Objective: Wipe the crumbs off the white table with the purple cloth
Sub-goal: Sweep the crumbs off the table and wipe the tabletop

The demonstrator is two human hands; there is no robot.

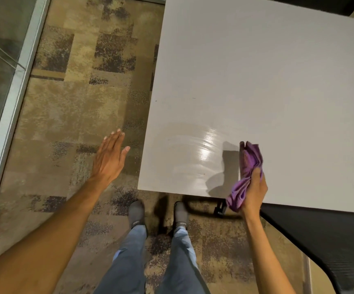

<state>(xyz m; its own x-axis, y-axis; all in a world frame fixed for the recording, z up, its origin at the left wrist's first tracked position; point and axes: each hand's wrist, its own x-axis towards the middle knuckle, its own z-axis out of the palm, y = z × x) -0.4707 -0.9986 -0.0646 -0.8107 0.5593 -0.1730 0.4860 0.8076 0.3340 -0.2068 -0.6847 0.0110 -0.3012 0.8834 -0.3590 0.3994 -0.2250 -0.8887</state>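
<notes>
**A:** so what's the grip doing on the right side?

**B:** right hand [254, 190] is at the lower right of the frame, fingers wrapped tight round the middle of the purple cloth [247, 172], so it's closed on it. Cloth is bunched up, not flat. Long axis runs roughly up-down in the frame with a slight lean: one end pokes up toward the top of the picture, the other droops down-left past the near edge of the worktop [267, 81].

**A:** is it touching the surface?

**B:** can't tell tbh. It sits over the near edge, and there's a dark shadow on the white top just left of it. The fingers hide the middle of the cloth.

**A:** how's the cloth look?

**B:** fuzzy, folded in layers, brighter lilac at the bottom end, deeper purple up top.

**A:** crumbs?

**B:** a couple of tiny dark specks mid-frame on the white top, too small to say what they are. There's a shiny streaked patch left of the cloth.

**A:** other hand?

**B:** left hand [110, 158] is left of centre, open flat, fingers together, holding nothing, over the patterned carpet [76, 98]. The worktop's right side is cut off by the frame.
</notes>
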